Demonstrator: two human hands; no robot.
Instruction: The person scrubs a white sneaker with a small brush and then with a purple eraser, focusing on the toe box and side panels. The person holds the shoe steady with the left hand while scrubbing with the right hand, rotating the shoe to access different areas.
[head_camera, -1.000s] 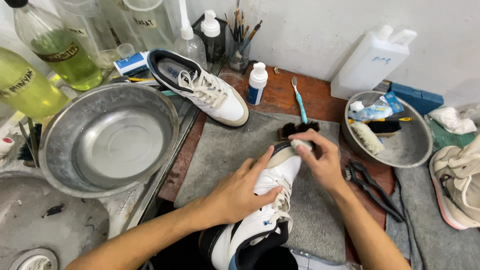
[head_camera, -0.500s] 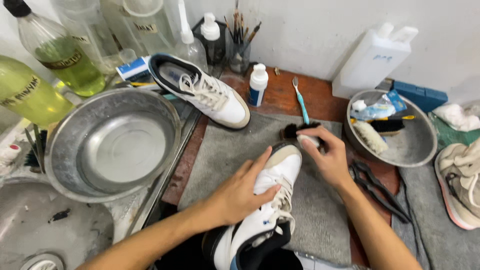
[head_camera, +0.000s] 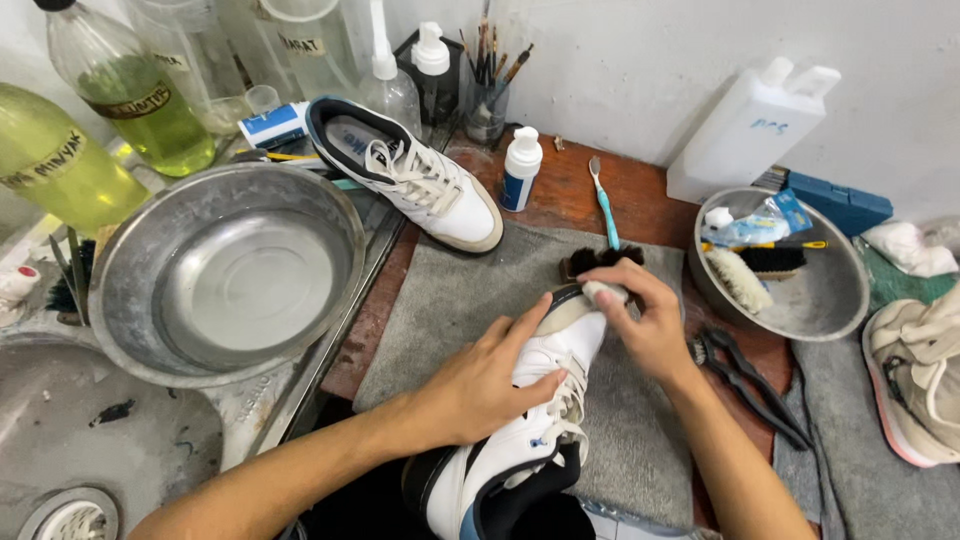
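At lower centre, my left hand (head_camera: 478, 385) clamps the white leather lace-up sneaker (head_camera: 535, 400) on the grey towel (head_camera: 450, 290). My right hand (head_camera: 645, 320), fingers closed on a small pale eraser block (head_camera: 603, 291), has slid back from the edge onto the toe, so rubbing continues.

Wall: plain white wall (head_camera: 640, 60) runs along the back, a little scuffed, in even, soft light with no hard shadows.
Worktop: reddish-brown wooden worktop (head_camera: 560, 195) standing against the wall, its surface worn and stained.
Mat: grey cloth mat (head_camera: 450, 290) spread over the middle of the worktop; a second grey cloth (head_camera: 850, 470) lies at the right.
Sink: metal sink (head_camera: 90, 450) set to the left of the worktop, spotted and dull, with a round drain (head_camera: 70, 515) at the lower left corner.
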